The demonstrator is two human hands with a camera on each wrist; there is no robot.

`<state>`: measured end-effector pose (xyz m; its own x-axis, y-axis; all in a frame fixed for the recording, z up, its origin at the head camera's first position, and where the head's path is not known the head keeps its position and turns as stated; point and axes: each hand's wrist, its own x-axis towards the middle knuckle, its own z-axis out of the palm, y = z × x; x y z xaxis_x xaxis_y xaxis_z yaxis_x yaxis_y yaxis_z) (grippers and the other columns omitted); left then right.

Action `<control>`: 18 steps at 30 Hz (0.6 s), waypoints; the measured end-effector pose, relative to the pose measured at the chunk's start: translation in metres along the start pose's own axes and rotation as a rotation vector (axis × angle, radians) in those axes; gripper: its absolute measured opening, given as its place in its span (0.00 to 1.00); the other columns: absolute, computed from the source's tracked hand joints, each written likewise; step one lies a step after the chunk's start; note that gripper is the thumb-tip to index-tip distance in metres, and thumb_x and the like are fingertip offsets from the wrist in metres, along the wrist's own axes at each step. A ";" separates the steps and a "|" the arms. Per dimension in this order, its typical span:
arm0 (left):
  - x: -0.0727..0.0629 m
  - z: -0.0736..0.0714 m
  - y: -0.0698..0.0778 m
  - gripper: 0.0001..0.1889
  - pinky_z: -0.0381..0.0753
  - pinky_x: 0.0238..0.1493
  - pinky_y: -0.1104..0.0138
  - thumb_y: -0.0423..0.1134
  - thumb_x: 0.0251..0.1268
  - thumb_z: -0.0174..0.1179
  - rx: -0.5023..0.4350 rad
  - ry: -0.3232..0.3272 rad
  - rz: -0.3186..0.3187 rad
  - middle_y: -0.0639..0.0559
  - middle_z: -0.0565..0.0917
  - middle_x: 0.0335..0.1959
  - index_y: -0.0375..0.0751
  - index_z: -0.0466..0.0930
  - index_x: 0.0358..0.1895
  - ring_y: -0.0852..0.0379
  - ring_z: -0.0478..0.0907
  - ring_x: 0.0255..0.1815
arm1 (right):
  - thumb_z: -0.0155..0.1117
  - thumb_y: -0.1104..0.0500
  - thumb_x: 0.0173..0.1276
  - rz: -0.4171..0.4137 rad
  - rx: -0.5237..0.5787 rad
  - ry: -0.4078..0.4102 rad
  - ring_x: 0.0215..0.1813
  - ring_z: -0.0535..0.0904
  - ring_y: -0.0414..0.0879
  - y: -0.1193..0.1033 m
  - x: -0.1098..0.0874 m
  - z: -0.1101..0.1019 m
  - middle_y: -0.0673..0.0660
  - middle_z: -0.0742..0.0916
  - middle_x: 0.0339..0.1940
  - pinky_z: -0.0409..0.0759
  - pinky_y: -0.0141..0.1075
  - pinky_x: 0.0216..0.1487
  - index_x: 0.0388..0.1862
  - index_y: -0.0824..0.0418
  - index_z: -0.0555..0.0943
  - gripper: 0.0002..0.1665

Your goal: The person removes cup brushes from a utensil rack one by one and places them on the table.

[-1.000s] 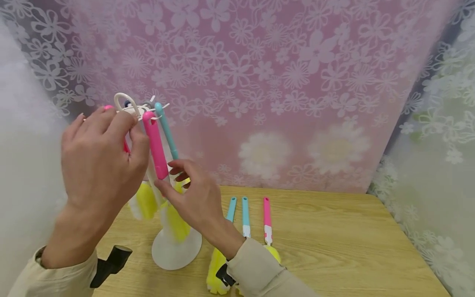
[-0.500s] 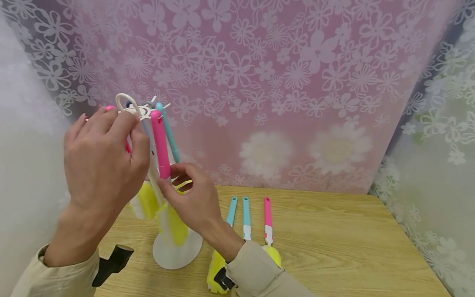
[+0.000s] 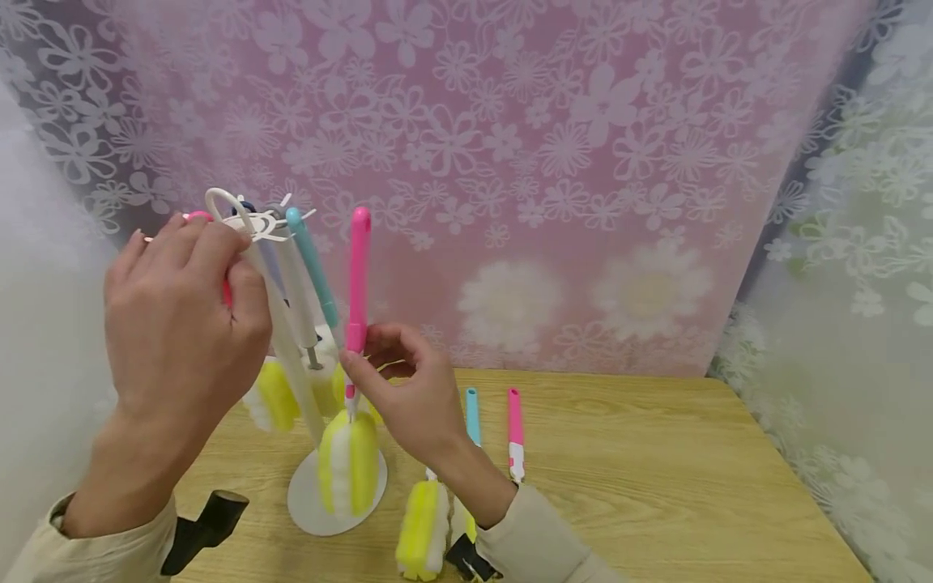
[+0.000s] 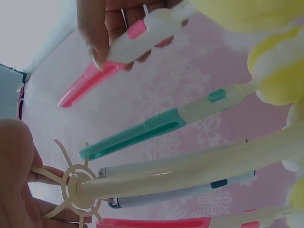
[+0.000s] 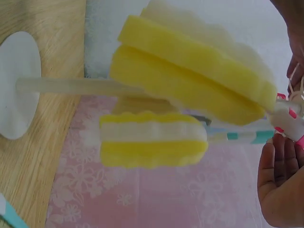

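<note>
While my right hand (image 3: 408,389) pinches this upright-ish pink brush (image 3: 357,312), its nine o'clock's the rack (image 4: 190,174) my left hand (image 3: 188,316) grips.

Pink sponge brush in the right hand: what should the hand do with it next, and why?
I'd probably use the right hand to lower the pink sponge brush to the table, beside the other sponge brushes lying there. A second ago it hung on the white rack; now it's off the rack, in mid-air.
</note>
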<state>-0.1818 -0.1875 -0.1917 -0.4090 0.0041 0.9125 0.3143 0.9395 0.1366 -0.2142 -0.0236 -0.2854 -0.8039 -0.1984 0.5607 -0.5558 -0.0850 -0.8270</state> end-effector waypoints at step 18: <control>-0.002 -0.007 -0.016 0.21 0.53 0.67 0.42 0.46 0.65 0.46 0.001 0.079 -0.033 0.31 0.77 0.32 0.26 0.74 0.30 0.36 0.71 0.60 | 0.67 0.54 0.64 0.225 -0.161 0.166 0.36 0.81 0.50 0.042 -0.004 -0.114 0.58 0.84 0.35 0.83 0.41 0.33 0.44 0.62 0.80 0.14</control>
<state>-0.1799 -0.2050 -0.1926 -0.3507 -0.0538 0.9349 0.3005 0.9391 0.1668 -0.2580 0.0849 -0.3176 -0.9266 -0.0319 0.3746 -0.3759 0.1012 -0.9211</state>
